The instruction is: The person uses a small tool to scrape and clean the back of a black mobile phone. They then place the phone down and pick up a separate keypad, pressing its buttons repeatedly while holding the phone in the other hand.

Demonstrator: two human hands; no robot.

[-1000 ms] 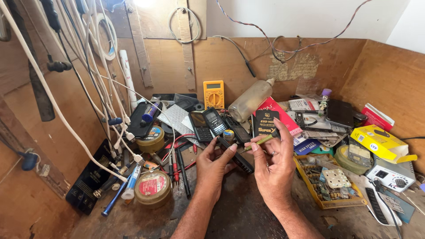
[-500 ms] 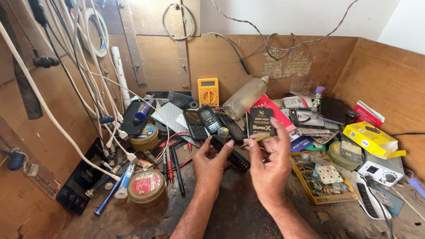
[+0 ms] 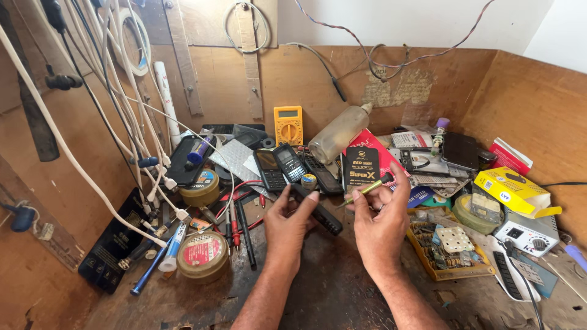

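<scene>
My left hand (image 3: 292,220) grips a slim black phone body (image 3: 319,212), held tilted above the dark worktop. A yellow-green screwdriver (image 3: 369,188) is pinched in my right hand (image 3: 378,221), its tip pointing left toward the black piece. The two hands are close together at the bench's middle. Just behind them lie two black keypad phones (image 3: 281,166) and a small round tin (image 3: 309,181).
A yellow multimeter (image 3: 288,124) leans on the back wall beside a cloudy plastic bottle (image 3: 337,138). Round tins (image 3: 203,255) and red and black probes (image 3: 236,221) lie left. A parts tray (image 3: 451,245), yellow box (image 3: 513,190) and white device (image 3: 524,235) crowd the right. White cables (image 3: 116,104) hang left.
The view has shifted slightly. My hands have stayed together at the centre; the right hand has turned the screwdriver so that it points toward the black piece in my left hand.
</scene>
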